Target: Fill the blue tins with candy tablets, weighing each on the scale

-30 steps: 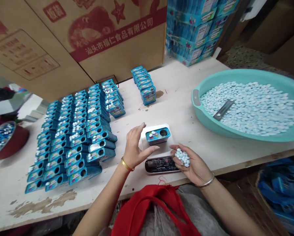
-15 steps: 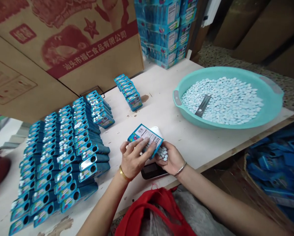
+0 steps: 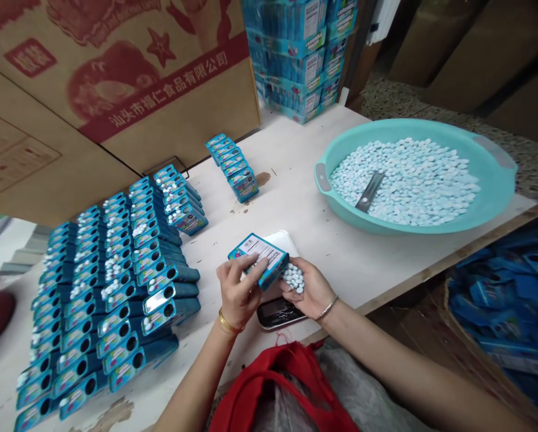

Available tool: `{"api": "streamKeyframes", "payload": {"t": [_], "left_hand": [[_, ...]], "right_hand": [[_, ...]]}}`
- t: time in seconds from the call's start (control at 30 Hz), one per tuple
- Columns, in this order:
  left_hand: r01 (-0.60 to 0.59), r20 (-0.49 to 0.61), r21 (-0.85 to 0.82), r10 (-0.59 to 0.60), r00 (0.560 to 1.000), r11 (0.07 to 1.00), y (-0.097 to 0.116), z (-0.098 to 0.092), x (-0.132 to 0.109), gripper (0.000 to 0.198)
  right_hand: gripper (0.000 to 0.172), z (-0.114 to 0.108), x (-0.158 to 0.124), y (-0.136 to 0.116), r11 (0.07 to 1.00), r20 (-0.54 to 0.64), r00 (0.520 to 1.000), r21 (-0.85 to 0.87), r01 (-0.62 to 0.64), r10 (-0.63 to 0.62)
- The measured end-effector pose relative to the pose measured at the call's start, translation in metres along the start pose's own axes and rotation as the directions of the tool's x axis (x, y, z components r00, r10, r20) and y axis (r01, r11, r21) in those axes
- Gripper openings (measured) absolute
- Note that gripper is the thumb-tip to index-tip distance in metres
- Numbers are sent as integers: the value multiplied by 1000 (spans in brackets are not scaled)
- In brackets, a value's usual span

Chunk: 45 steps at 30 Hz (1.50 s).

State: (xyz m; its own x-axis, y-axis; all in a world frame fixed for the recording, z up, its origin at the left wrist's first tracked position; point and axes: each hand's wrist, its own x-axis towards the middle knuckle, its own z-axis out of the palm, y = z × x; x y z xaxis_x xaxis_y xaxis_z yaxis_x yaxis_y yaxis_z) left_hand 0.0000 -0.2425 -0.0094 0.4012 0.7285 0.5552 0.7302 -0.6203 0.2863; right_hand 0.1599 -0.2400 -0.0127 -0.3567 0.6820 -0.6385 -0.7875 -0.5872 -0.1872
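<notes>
My left hand grips a small blue candy tin, tipped over with its label side up, above the white scale. My right hand is cupped just right of it and holds a pile of pale blue candies, touching the tin's lower end. Both hands hover over the near edge of the white table. A black display unit lies under my hands.
Rows of open blue tins cover the table's left half, with a short row further back. A teal basin of blue candies with a metal scoop sits at right. Cardboard boxes and stacked blue packs stand behind.
My left hand lifted the tin off the scale and tipped it over. My right hand with the candies came up against the tin. The view swung to the right.
</notes>
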Motion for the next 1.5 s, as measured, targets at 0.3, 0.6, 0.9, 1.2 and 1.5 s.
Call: {"api": "streamKeyframes", "payload": {"t": [0.3, 0.6, 0.9, 1.2, 1.5], "left_hand": [[460, 254, -589, -388, 886, 665, -6, 16, 5, 34], [427, 167, -462, -397, 903, 777, -9, 9, 3, 57], [-26, 179, -314, 86, 980, 949, 73, -3, -12, 27], [-193, 399, -150, 238, 885, 970, 122, 44, -16, 20], [-196, 454, -139, 238, 859, 971, 118, 40, -14, 21]], "right_hand": [[16, -16, -21, -17, 993, 18, 995, -60, 98, -97], [15, -42, -37, -24, 991, 4, 995, 88, 99, -100], [26, -40, -57, -7, 978, -134, 985, 167, 129, -107], [28, -60, -76, 0, 978, -303, 946, 129, 161, -116], [29, -55, -76, 2, 984, -312, 946, 118, 131, -88]]}}
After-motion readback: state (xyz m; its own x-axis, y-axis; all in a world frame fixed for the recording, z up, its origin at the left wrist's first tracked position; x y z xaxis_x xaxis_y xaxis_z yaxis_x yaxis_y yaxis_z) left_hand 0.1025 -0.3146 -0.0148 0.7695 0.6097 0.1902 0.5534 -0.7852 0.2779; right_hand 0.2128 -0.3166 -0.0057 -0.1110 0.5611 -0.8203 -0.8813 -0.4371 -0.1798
